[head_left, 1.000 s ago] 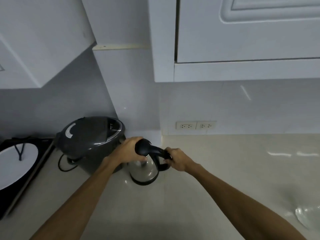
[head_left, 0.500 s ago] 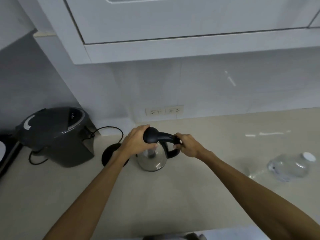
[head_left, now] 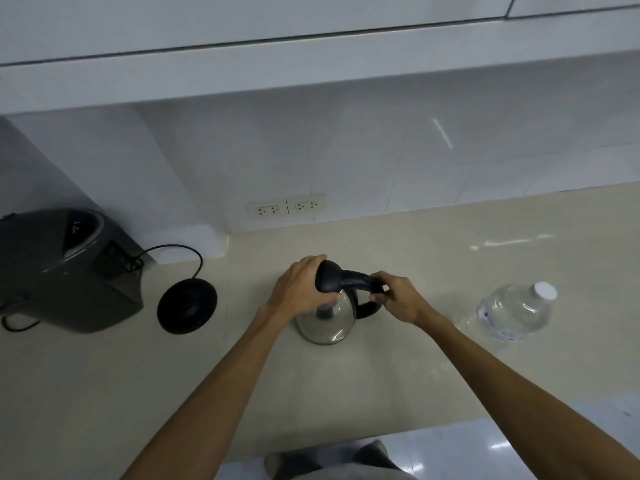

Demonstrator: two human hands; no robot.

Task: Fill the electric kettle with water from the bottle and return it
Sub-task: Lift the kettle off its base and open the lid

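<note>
Far left of frame: dark cooker [head_left: 69,271], idle. Right of it, round black base [head_left: 187,305] with cord, bare; kettle's return spot. Centre: steel kettle [head_left: 327,317] upright on counter [head_left: 450,375], off base, likely brought nearer bottle for filling. Left hand [head_left: 299,289] curled over black lid [head_left: 329,280], fingers wrapped, seemingly lifting or steadying it. Right hand [head_left: 398,297] closed on handle [head_left: 369,289], thumb near top, perhaps pressing release. Right of frame: capped water bottle [head_left: 516,313] on counter, untouched, near kettle.

One kettle [head_left: 325,322], one bottle [head_left: 512,315], one base [head_left: 187,303], two sockets [head_left: 285,207], two hands [head_left: 301,289]
</note>
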